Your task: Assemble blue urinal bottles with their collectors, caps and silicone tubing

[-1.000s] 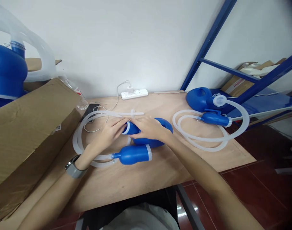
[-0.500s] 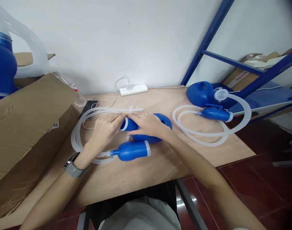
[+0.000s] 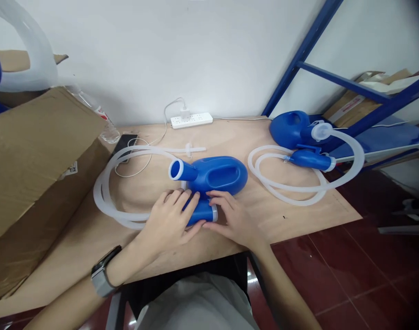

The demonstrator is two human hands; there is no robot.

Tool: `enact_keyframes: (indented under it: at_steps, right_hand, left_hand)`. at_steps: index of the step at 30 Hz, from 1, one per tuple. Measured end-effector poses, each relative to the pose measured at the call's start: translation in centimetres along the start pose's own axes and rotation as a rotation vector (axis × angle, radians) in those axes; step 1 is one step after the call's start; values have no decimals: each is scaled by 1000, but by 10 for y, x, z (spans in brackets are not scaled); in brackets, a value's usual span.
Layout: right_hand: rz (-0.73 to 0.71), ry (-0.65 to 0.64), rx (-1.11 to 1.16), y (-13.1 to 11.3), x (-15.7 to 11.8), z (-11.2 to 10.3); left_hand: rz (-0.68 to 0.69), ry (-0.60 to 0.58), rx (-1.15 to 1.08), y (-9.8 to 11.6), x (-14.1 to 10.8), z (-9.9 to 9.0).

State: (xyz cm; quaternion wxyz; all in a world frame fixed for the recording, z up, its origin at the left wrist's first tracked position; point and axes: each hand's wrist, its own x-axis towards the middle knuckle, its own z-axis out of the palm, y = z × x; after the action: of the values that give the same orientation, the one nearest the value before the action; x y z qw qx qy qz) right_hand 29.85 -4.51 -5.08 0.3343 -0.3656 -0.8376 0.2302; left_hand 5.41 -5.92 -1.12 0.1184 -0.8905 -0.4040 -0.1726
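Observation:
A small blue bottle-shaped urinal funnel [image 3: 201, 213] with a white rim at its right end lies on the wooden table. My left hand [image 3: 171, 215] grips it from the left, fingers over its top and covering its narrow end. With fingers and thumb at the rim, my right hand [image 3: 233, 219] holds its right end. Just behind lies a blue urinal bottle [image 3: 226, 176] with a moulded handle; its white-ringed open neck points left, and no hand is on it. A clear white hose [image 3: 108, 201] coils at the left, its free end carrying a white cap [image 3: 189, 150].
A second blue urinal bottle [image 3: 287, 130] with a capped neck, hose and funnel [image 3: 309, 159] sits at the right. An open cardboard box [image 3: 41, 151] fills the left side. Behind are a power strip [image 3: 192, 121], a plastic bottle [image 3: 108, 130] and a dark phone-like slab [image 3: 127, 143]. Blue shelving [image 3: 299, 64] stands right.
Both hands have left the neck of the nearer urinal bottle and come down toward me onto the funnel. The bottle's neck and the capped hose end are now uncovered.

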Motion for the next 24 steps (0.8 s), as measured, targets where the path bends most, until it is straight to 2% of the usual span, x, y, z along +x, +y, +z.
enact_keyframes:
  at_steps: [3, 6, 9, 12, 17, 20, 24]
  right_hand:
    - [10, -20, 163, 5, 2, 10]
    - [-34, 130, 276, 4, 8, 19]
    - [-53, 239, 320, -9, 16, 22]
    - [-23, 283, 400, -29, 24, 22]
    - [26, 444, 506, -55, 32, 28]
    - [30, 512, 556, -59, 40, 30]
    - [22, 733, 730, -54, 49, 25]
  left_hand:
    - [6, -114, -19, 5, -2, 3]
    - [-40, -163, 53, 13, -4, 1]
    - [-115, -107, 67, 19, -5, -3]
    - [-147, -46, -18, 23, -6, -12]
    - [-220, 19, -101, 26, -10, -28]
    - [-234, 67, -194, 24, -14, -30]
    - [-294, 119, -358, 15, -17, -27]
